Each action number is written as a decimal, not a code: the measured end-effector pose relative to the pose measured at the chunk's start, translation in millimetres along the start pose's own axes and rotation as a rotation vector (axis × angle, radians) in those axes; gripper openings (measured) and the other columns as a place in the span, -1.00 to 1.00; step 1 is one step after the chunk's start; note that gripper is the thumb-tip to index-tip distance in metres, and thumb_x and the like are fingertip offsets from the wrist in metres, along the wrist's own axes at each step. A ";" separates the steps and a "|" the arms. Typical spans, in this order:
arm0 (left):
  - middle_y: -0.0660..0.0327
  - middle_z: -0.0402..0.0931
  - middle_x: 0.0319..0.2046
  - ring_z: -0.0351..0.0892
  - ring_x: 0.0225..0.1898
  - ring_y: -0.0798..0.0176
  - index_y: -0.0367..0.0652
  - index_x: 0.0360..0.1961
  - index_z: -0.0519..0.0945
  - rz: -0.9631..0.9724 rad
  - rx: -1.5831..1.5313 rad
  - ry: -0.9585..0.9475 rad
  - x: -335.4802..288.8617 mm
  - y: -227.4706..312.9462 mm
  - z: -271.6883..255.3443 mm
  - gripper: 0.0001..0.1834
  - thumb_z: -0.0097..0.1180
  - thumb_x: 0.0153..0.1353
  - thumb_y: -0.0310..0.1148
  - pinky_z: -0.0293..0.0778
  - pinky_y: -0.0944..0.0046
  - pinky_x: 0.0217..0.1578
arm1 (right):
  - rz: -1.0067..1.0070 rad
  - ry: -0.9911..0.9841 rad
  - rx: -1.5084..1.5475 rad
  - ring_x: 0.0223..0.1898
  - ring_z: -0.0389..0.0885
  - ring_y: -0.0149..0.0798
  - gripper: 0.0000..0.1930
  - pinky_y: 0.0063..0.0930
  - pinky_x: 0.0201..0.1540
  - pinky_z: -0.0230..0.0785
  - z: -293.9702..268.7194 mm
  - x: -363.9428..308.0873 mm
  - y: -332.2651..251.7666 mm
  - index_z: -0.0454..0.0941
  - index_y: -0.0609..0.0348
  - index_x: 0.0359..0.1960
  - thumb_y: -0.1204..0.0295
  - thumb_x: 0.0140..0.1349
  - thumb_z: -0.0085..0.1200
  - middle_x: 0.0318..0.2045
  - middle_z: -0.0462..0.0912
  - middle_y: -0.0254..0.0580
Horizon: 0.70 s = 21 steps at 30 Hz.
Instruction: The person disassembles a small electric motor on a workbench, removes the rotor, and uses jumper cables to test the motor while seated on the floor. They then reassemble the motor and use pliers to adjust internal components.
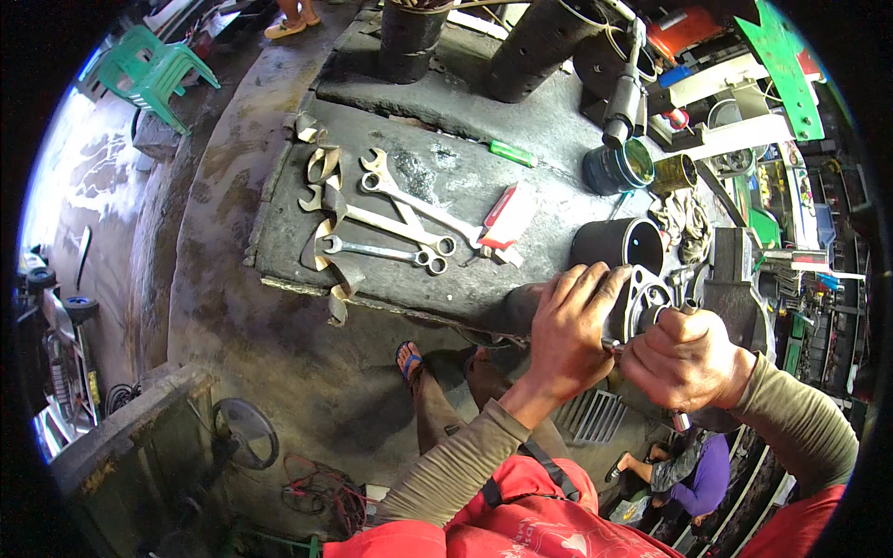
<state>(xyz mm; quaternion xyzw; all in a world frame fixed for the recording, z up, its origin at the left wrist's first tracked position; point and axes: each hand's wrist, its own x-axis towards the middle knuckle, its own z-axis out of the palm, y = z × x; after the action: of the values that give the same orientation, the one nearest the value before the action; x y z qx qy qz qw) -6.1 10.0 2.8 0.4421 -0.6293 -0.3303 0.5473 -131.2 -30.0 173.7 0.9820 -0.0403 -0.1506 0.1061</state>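
At the bench's near right edge, my left hand (572, 321) is closed over the side of a grey metal housing (640, 286) with a flanged, round-holed face. My right hand (684, 361) is wrapped around a metal bar-shaped tool (682, 422) against that face; its shiny end sticks out below the fist and a dark end above. The exact kind of tool is hidden by the fingers. A grey bench vise (735, 284) stands just right of the housing, and a black cylinder (618, 244) is behind it.
Several combination wrenches (386, 223) lie on the dark bench beside a curled metal strip (327, 219). Farther back are a red-and-white box (507, 216), a green-handled screwdriver (512, 153) and a blue can (609, 169). Another person (702, 474) is low at the lower right.
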 end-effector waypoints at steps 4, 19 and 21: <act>-0.14 0.62 0.16 0.56 0.21 -0.19 -0.19 0.30 0.61 -0.013 -0.027 -0.002 -1.8 1.3 -1.0 -0.23 0.46 -0.02 -0.25 0.43 -0.07 0.28 | 0.003 0.000 0.015 -0.43 0.51 -0.38 -0.73 -0.50 -0.18 0.35 -1.7 1.9 -3.5 0.45 -0.05 -0.56 0.14 -0.35 -0.03 -0.57 0.45 -0.44; -0.12 0.63 0.16 0.56 0.21 -0.19 -0.19 0.29 0.61 -0.041 -0.006 0.013 0.0 1.2 1.3 -0.27 0.42 0.02 -0.30 0.42 -0.05 0.29 | 0.158 0.054 0.132 -0.44 0.49 -0.35 -0.68 -0.44 -0.20 0.34 3.4 2.7 -6.0 0.58 0.05 -0.47 0.17 -0.28 0.04 -0.56 0.45 -0.43; -0.12 0.62 0.16 0.56 0.21 -0.19 -0.19 0.29 0.61 -0.046 -0.029 0.009 -0.8 0.7 1.7 -0.27 0.43 0.01 -0.29 0.42 -0.05 0.29 | 0.175 0.050 0.163 -0.42 0.50 -0.34 -0.68 -0.43 -0.19 0.35 3.4 2.2 -7.0 0.58 0.06 -0.48 0.17 -0.28 0.04 -0.56 0.46 -0.42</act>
<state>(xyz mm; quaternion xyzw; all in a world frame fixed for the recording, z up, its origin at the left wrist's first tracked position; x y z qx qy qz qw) -7.9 10.9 2.8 0.4502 -0.6116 -0.3497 0.5487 -129.8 -24.2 168.4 0.9836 -0.1354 -0.1123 0.0396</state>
